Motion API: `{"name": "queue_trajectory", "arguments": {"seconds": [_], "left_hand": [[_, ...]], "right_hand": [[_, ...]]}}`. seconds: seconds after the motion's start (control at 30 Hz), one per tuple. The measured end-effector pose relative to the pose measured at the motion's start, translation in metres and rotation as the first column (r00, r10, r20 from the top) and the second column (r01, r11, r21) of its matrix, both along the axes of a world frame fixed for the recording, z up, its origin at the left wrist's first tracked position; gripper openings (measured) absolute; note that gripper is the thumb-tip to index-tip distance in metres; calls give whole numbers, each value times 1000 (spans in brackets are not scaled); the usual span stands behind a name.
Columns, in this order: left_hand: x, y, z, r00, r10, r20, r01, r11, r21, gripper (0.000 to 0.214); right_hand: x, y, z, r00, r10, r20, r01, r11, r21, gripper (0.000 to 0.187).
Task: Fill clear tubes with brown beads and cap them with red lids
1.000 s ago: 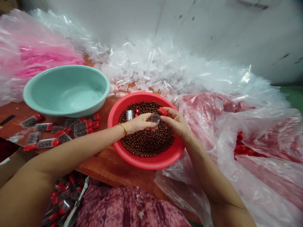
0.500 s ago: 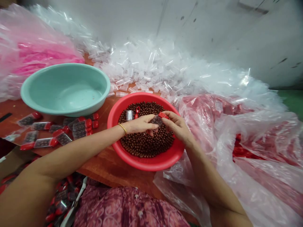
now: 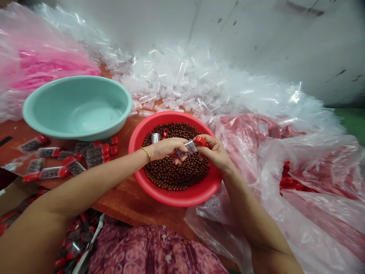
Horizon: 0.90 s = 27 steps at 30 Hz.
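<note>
Plainly, in the head view, the left hand [image 3: 167, 147] is closed on a small clear case [image 3: 189, 147], thumb on top; the right hand [image 3: 216, 153] pinches a red cap [image 3: 201, 141] by finger and thumb, close by the end of the case; whether cap and case touch cannot be told. Both hands are over the red bowl [image 3: 173, 201], above the brown beads [image 3: 176, 177]; the case sits tilted in the left grip, and whether the dark spots in it are its own beads or those below is hard to tell.

The case looks light, thin and stiff, with smooth walls likely to slip; it is probably best held round the middle, lightly, since a hard squeeze could bend or crack it; the cap looks firm and light, easiest taken by its sides; the beads, round and glossy, would roll if spilled.

A silvery tube [image 3: 155, 137] and a red ring [image 3: 165, 133] lie on the beads, left of the hands; capped cases [image 3: 98, 152] lie on the worktop [image 3: 134, 198], beside the green bowl [image 3: 77, 134]; a heap of clear pieces [image 3: 182, 76] spreads behind, and a plastic bag [image 3: 242, 140] stands at right.
</note>
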State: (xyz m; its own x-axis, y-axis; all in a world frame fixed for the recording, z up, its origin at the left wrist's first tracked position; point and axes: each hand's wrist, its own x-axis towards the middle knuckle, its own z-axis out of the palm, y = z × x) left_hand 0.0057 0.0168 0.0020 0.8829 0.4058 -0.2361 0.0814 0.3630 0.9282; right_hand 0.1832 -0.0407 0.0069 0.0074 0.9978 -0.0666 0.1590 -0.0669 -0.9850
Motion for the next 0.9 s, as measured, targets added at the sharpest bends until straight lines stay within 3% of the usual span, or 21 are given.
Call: {"name": "queue_trajectory", "arguments": {"seconds": [0.2,0.37,0.47,0.63,0.77,0.9], "left_hand": [[0,-2,1,999,9,-37,-7,999,48,9],[0,-4,2,997,21,-70,-16,997,80,10],[1,-5,3,996,88,-31,-85,992,94,10],[4,-7,3,985,159,-66,-142,968,208,6],[4,-9,2,973,222,-69,-184,918,352,15],[2,-10,-2,961,276,-9,-232,826,514,13]], "right_hand": [[-2,1,-2,999,40,-1,-40,999,5,23],[-7,4,-1,994,-64,85,67,997,-26,23],[-7,2,1,995,-71,72,75,995,-59,29],[-7,-6,1,996,-71,50,69,997,42,33],[-8,-10,-4,983,-43,178,25,994,103,36],[-10,-14,-6,950,-80,303,16,978,208,38]]}}
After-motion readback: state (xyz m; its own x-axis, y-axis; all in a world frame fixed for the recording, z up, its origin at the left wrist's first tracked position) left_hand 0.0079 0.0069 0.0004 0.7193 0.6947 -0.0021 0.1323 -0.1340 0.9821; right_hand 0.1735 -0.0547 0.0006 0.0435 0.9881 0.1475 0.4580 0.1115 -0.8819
